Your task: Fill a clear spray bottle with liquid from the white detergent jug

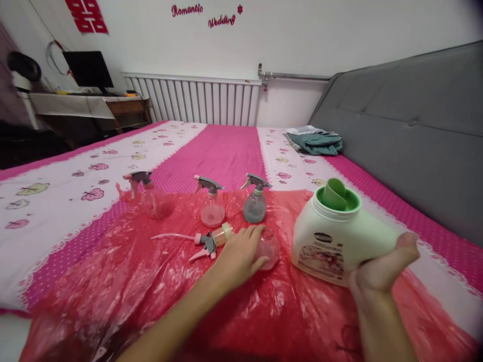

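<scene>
My left hand (245, 251) is closed around the side of a clear pink spray bottle (269, 251), whose open neck shows no spray head. In my right hand (381, 266) is a large pale detergent jug (320, 246), uncapped, with a green pouring spout showing. Left of my left hand lies a loose spray head (207, 244) with a long pink dip tube, beside a pale yellow cap (224, 234). Behind these stand two spray bottles, a pinkish one (212, 211) and a greyish one (254, 206). A third spray bottle (153, 201) is at the left.
Red plastic sheet (151, 286) covers the near part of a pink and white bed (226, 146). Folded clothes (315, 141) lie at the far right by the grey headboard (407, 100). A desk (86, 103) with a monitor (88, 70) stands far left, near a radiator (196, 98).
</scene>
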A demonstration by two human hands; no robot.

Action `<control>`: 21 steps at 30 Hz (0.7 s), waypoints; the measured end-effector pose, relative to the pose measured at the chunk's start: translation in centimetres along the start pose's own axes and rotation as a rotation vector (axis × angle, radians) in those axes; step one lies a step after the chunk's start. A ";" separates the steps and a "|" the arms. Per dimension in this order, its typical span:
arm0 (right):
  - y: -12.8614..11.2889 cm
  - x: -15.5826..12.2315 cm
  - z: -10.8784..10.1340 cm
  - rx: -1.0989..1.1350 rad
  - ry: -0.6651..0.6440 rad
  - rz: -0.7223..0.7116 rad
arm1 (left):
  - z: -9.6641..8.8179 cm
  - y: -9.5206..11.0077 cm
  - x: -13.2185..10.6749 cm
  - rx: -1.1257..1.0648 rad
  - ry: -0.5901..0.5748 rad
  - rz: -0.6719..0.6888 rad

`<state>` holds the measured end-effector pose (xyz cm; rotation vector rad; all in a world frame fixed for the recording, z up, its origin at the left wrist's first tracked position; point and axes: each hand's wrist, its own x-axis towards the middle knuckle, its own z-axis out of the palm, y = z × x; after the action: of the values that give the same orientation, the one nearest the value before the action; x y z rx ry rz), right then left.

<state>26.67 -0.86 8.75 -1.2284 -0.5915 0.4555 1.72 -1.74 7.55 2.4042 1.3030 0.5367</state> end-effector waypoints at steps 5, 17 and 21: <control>1.5 0.4 -0.5 0.123 0.059 0.105 | -0.6 -0.2 0.1 0.108 -0.070 -0.027; 1.6 0.4 -0.6 0.191 0.119 0.116 | -4.8 0.1 -0.7 0.220 -0.122 -0.152; 1.9 0.5 -0.7 0.206 0.131 0.120 | -8.2 0.7 -1.3 0.230 -0.151 -0.175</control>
<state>27.51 -0.52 6.91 -1.0903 -0.3511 0.5189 -2.38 -2.16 14.82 2.4207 1.5606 0.1613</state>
